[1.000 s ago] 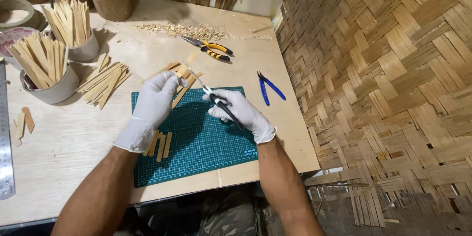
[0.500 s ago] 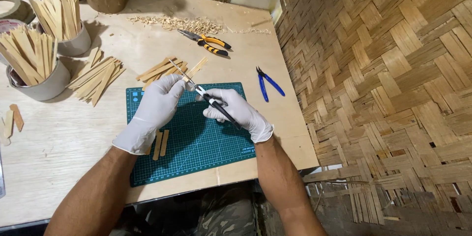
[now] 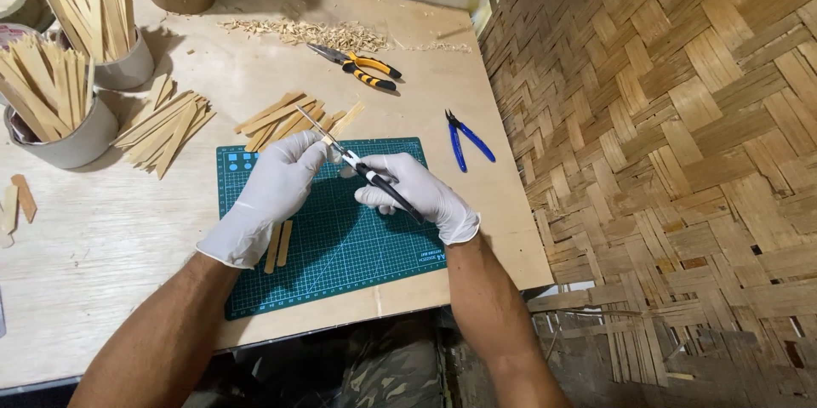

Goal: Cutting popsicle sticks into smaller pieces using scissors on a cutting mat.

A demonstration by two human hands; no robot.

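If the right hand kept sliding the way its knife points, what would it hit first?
The right hand aims its craft knife up-left; beyond the left hand's fingers, it would probably meet the loose bamboo strips. Depth is unclear.

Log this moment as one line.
left hand: pinches small stick piece | right hand: grips craft knife | under: green cutting mat | nearby: stick pile

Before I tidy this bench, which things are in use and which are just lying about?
In use: left hand, right hand, craft knife, cutting mat.
Lying about: orange-handled pliers, blue cutters, cups of sticks, shavings.
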